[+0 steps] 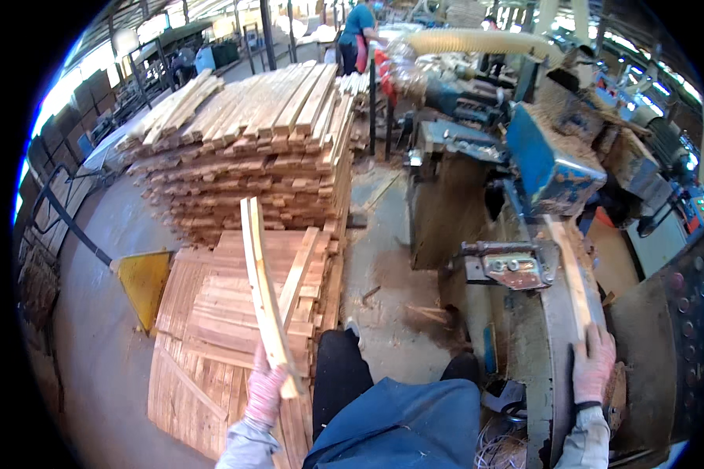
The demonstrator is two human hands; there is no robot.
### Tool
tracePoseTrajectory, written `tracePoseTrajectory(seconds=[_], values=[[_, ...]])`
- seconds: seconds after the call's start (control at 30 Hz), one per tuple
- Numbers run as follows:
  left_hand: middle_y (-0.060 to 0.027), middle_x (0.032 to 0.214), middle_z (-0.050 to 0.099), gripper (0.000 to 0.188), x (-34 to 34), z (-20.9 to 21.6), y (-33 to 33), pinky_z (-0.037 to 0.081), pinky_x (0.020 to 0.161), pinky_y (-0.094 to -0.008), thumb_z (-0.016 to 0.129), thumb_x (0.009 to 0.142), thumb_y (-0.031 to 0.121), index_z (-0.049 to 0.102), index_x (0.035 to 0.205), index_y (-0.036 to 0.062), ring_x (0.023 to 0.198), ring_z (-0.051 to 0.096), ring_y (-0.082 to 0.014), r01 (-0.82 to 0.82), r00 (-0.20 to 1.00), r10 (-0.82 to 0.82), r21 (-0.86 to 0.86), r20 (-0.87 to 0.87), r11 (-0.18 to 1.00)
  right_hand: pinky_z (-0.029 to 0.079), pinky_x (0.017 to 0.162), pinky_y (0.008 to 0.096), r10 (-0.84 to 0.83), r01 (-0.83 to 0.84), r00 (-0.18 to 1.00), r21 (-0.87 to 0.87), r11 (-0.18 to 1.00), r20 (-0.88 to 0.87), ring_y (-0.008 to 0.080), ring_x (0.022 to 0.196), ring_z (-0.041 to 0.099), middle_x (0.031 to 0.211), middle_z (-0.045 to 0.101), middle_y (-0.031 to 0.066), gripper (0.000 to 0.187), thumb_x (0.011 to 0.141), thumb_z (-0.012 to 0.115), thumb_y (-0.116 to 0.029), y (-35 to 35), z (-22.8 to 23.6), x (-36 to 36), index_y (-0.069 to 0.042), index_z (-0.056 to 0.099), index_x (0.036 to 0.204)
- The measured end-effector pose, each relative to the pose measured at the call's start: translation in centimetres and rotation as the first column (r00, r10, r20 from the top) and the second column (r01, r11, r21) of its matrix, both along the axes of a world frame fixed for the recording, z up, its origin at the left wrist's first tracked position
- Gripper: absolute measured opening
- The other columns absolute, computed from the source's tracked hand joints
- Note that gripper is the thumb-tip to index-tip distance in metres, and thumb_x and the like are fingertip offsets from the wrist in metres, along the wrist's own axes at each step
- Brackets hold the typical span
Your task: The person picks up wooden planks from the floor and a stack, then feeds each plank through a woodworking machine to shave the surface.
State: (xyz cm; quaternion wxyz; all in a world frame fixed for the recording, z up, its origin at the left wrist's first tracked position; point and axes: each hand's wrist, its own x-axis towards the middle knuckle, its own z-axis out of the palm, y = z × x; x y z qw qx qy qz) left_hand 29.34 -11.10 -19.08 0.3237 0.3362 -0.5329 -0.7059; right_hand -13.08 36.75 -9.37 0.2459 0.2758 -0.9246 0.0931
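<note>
My left hand (pixel 265 391), in a pale pinkish glove, is closed around the lower part of a long wooden slat (pixel 263 289). The slat is held tilted up above the lower pile of boards (pixel 211 313); a lengthwise line on it may mean two pieces, I cannot tell. On the right, my gloved right hand (pixel 594 366) grips the near end of another wooden slat (pixel 572 273). That slat lies along the metal bed of a woodworking machine (pixel 554 328), its far end running under a worn blue housing (pixel 551 160).
A tall stack of wooden slats (pixel 246 168) stands behind the lower pile. A yellow triangular plate (pixel 143 289) is at its left. A button panel (pixel 692 320) stands right of the machine. A ribbed hose (pixel 477 43) crosses above the machinery. Farther back, a person (pixel 357 35) stands in a blue top.
</note>
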Motion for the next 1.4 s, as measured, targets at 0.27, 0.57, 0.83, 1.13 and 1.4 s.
tracePoseTrajectory(seconds=[0.27,0.57,0.83,1.13,1.4], values=[[-0.014,0.16,0.036,0.11,-15.4,2.5,14.6,0.043,0.114,-0.0393,0.078,0.093,0.022,-0.001,0.169,0.0132,0.143,0.042,-0.0272,0.343,0.85,-0.39,-0.19,-0.355,0.92,0.045,0.114,0.0425,0.587,-0.387,0.707,-0.478,0.788,0.395,0.0342,0.129,0.062,0.14,0.064,0.0206,0.079,0.084,0.082,-0.028,-14.3,2.5,10.6,-0.007,0.05,0.153],[-0.0123,0.137,0.063,0.114,-22.6,5.7,24.3,0.05,0.103,-0.0315,0.078,0.096,0.035,-0.008,0.168,0.0169,0.11,0.062,-0.0163,0.946,0.01,-0.996,-0.324,0.092,-0.02,0.045,0.112,0.034,0.049,0.359,0.729,-0.442,0.822,0.683,0.0278,0.135,0.058,0.154,0.052,0.0242,0.1,0.075,0.083,-0.031,1.2,7.2,19.2,-0.003,0.038,0.161],[-0.0133,0.13,0.066,0.103,-27.1,1.9,30.8,0.052,0.101,-0.0331,0.071,0.101,0.024,-0.007,0.168,0.0128,0.111,0.065,-0.0168,0.98,0.018,-0.987,-0.2,0.158,-0.014,0.052,0.096,0.0492,-0.516,0.471,0.649,0.237,0.849,0.559,0.0422,0.111,0.064,0.123,0.067,0.0212,0.08,0.076,0.078,-0.038,6.6,6.9,24.2,-0.017,0.055,0.149],[-0.0116,0.092,0.07,0.072,-27.1,4.9,34.3,0.057,0.071,-0.0363,0.078,0.092,0.036,0.05,0.153,0.0108,0.078,0.07,-0.0246,0.794,0.294,-0.902,-0.606,0.316,0.046,0.051,0.1,0.0453,-0.338,0.53,0.727,-0.174,0.83,0.597,0.0404,0.115,0.064,0.124,0.066,0.0229,0.078,0.082,0.074,-0.034,7.0,4.7,21.4,-0.013,0.051,0.154],[-0.0137,0.084,0.073,0.055,-29.5,6.1,33.9,0.056,0.066,-0.0432,0.06,0.099,0.052,0.055,0.145,0.0232,0.079,0.073,-0.0316,0.643,0.451,-0.718,-0.751,0.531,-0.151,0.05,0.103,0.0402,-0.205,0.386,0.788,-0.206,0.899,0.581,0.0372,0.12,0.064,0.131,0.065,0.0216,0.077,0.085,0.072,-0.034,7.3,4.5,16.0,-0.01,0.049,0.155]])
